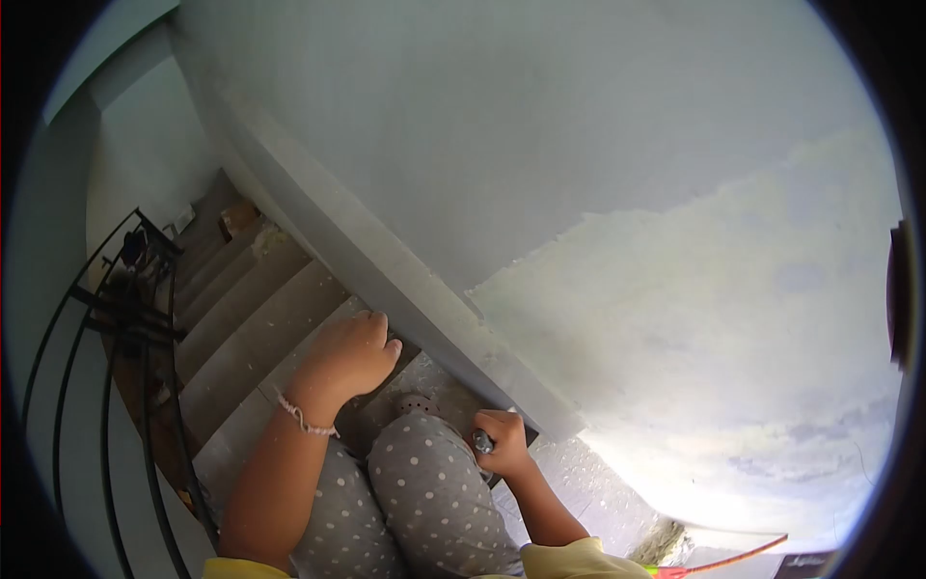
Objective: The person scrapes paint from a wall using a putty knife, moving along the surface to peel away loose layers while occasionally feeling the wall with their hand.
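Hands: left hand (349, 357) rests loosely curled on a stair step (253, 340), right hand (502, 441) clenches a small grey metal tool (482, 443).

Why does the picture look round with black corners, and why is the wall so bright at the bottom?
Head view: a fisheye lens bends the stairs and railing and leaves dark edges; glare washes out the wall beside the right hand; the left hand sits in softer light.

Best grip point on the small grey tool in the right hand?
Probably its shaft, from the wall side. The right hand is fisted round the grey tool, so only a rounded end shows, by the dotted knee. The rest is hidden. The left hand rests on a step.
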`<action>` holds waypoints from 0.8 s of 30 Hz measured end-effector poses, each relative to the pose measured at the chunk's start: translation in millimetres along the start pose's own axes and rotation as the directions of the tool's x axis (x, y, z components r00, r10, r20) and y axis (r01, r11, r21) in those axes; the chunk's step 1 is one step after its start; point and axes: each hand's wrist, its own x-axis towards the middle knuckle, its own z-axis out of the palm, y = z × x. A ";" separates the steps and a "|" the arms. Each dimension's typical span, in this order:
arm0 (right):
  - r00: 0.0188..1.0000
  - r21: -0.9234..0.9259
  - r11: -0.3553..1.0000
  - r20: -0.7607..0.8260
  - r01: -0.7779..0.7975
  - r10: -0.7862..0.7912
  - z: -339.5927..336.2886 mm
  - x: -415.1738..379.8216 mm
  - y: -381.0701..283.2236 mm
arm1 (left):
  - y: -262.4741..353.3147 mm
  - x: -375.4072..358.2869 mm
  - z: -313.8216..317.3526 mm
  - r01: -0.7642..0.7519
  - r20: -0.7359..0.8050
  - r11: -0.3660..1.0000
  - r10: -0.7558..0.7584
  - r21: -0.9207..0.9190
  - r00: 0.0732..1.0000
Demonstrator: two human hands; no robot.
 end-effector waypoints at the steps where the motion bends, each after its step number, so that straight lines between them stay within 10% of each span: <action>1: 0.997 -0.061 0.995 -0.039 -0.076 0.074 -3.6 -11.2 -5.2 | 2.2 1.5 2.7 0.029 0.018 1.000 -0.029 -0.007 0.999; 8: 0.979 -0.307 0.934 -0.141 -0.182 0.144 -43.4 -60.7 -49.1 | 31.2 15.5 30.4 0.020 0.013 0.994 -0.021 0.104 1.000; 14: 0.876 -0.168 0.871 -0.237 -0.463 0.420 -68.1 -120.5 -93.6 | 52.9 19.9 56.8 0.041 0.063 0.989 -0.051 0.139 0.997; 24: 0.708 -0.284 0.714 -0.580 -0.640 0.404 -108.7 -274.2 -202.2 | 68.0 47.0 87.8 -0.059 0.223 0.978 0.013 0.200 0.975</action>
